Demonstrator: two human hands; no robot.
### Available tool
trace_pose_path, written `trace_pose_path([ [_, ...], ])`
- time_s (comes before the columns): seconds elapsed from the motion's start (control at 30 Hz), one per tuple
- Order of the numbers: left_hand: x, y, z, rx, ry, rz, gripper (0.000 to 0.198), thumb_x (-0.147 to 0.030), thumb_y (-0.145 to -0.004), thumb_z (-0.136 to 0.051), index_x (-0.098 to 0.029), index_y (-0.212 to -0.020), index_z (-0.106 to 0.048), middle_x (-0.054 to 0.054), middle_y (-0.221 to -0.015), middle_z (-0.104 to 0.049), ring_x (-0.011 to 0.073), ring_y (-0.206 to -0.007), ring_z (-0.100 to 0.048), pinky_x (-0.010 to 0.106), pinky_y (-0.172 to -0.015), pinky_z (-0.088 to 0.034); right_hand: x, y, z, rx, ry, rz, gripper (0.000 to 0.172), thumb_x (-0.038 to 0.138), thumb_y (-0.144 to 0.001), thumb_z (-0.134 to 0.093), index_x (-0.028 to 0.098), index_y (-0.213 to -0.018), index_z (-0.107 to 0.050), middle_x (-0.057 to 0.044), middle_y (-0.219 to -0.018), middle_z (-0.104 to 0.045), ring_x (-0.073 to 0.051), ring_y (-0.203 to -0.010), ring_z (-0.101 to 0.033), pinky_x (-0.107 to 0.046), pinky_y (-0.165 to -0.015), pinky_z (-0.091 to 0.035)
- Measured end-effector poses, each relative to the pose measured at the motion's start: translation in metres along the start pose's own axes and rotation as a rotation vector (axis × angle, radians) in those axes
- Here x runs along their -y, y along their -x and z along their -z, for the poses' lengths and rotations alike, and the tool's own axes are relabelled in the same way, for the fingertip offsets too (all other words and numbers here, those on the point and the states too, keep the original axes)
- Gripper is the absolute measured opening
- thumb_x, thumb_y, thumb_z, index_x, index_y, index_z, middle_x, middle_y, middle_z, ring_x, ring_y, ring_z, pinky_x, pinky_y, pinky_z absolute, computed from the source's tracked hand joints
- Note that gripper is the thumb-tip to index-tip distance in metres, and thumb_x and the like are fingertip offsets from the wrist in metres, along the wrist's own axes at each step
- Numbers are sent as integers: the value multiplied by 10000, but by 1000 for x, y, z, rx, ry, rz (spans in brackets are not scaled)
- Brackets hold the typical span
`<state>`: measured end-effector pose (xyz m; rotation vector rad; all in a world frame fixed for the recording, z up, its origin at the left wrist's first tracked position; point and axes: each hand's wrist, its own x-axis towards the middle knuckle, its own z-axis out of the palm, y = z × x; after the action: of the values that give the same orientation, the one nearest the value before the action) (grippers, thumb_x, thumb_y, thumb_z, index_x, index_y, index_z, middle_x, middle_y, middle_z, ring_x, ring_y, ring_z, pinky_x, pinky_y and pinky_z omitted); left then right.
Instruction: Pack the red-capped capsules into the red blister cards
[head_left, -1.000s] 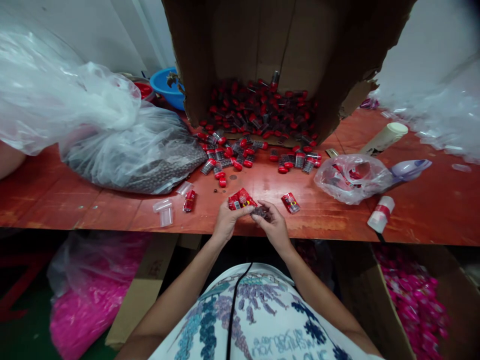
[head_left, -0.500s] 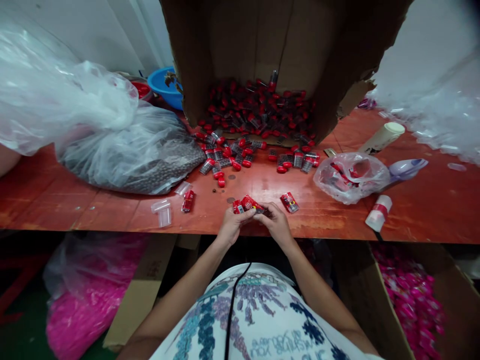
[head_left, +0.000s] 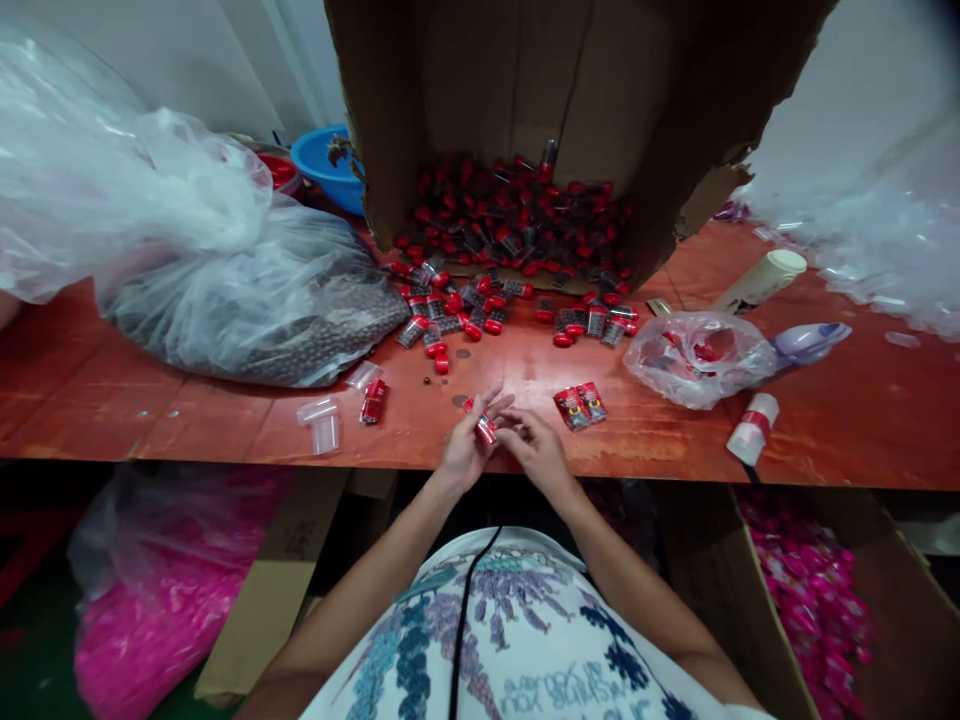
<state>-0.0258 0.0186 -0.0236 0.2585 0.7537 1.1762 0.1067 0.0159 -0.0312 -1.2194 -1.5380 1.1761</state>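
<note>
My left hand point(head_left: 463, 452) holds a small red printed label point(head_left: 481, 422) between thumb and fingers, over the front of the table. At the label's near right end, my right hand point(head_left: 538, 448) has its fingers curled in with thumb and fingertips together; they seem to pinch the edge. To the right lie two flat red printed labels point(head_left: 580, 406), side by side. A red bundle point(head_left: 373, 402), apparently of the same labels, lies to the left, next to clear plastic tubes point(head_left: 324, 428). Beyond my hands are several clear tubes with red caps and dark beads point(head_left: 469, 310).
A large open carton point(head_left: 652, 150) on its side holds a heap of capped tubes. Left stands a clear bag of dark beads point(head_left: 277, 320); a blue basin point(head_left: 330, 170) is behind it. Right are a plastic bag point(head_left: 697, 375), a white roll point(head_left: 754, 425) and a pale cylinder point(head_left: 769, 275).
A second red label now lies next to the one on the right. My left hand has turned more palm-up, holding one red label, and my right hand's fingers have curled in.
</note>
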Motion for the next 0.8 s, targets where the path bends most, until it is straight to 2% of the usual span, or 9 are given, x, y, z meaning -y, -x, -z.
trace_pose_path([
  [0.03, 2, 0, 0, 2, -5, -12, 429, -482, -806, -582, -215, -1140, -625, 107, -1151, -644, 228, -1034, -611, 359, -898, -479, 1, -1, -10, 46, -74, -29, 278, 320, -815, -596, 225, -1070, -653, -43, -976, -674, -177, -808, -616, -299, -746, -500],
  [0.1, 2, 1, 4, -12, -7, -47, 442, -506, -800, -582, -208, -1124, -628, 98, -1095, -662, 209, -981, -626, 339, -876, -487, 1, -4, -21, 40, -121, -46, 289, 291, -801, -603, 224, -1078, -652, -30, -971, -679, -171, -802, -613, -293, -748, -495],
  [0.2, -2, 6, 13, -76, -25, -116, 408, -458, -756, -659, -197, -1069, -640, 77, -1015, -678, 176, -875, -645, 314, -815, -512, 1, -10, -16, -41, 18, 28, 290, 275, -781, -619, 222, -1062, -665, -30, -923, -660, -156, -728, -581, -278, -700, -473],
  [0.33, -7, 12, 17, -110, -118, -116, 407, -406, -709, -717, -153, -1021, -651, 86, -947, -691, 165, -763, -657, 299, -729, -534, 2, -16, -6, -9, 141, 72, 285, 264, -757, -629, 220, -1036, -667, -16, -840, -632, -154, -706, -552, -268, -673, -451],
  [0.47, -9, 11, 18, -141, -153, -77, 292, -301, -703, -726, -139, -936, -656, 71, -860, -708, 151, -683, -662, 290, -683, -544, -1, -21, -9, 53, -21, -54, 354, 283, -707, -670, 215, -1053, -630, 27, -717, -575, -135, -652, -529, -243, -614, -447],
  [0.6, -14, 9, 23, -178, -132, -42, 262, -202, -652, -745, -131, -886, -653, 70, -801, -709, 182, -678, -678, 327, -671, -562, -4, -29, -7, 73, -237, -167, 404, 312, -711, -671, 214, -1097, -598, 45, -692, -544, -101, -554, -488, -202, -482, -406],
  [0.67, -17, 10, 25, -141, -155, -40, 323, -180, -634, -760, -132, -938, -659, 80, -855, -712, 192, -725, -685, 319, -683, -561, -3, -32, -5, 113, -251, -149, 369, 295, -727, -661, 221, -1086, -613, 39, -717, -575, -107, -587, -525, -211, -530, -443],
  [0.73, -20, 12, 27, -123, -192, -40, 377, -178, -610, -786, -134, -965, -668, 81, -873, -711, 188, -723, -684, 294, -665, -557, -1, -37, -3, 222, -202, -88, 321, 282, -754, -640, 231, -1071, -638, 20, -784, -627, -135, -711, -587, -250, -669, -491],
  [0.8, -22, 12, 30, -134, -219, -41, 383, -195, -587, -808, -124, -941, -680, 81, -826, -710, 180, -677, -676, 270, -612, -548, -2, -48, -4, 324, -118, -32, 302, 293, -797, -596, 238, -1091, -642, 6, -831, -657, -157, -793, -610, -284, -746, -499],
])
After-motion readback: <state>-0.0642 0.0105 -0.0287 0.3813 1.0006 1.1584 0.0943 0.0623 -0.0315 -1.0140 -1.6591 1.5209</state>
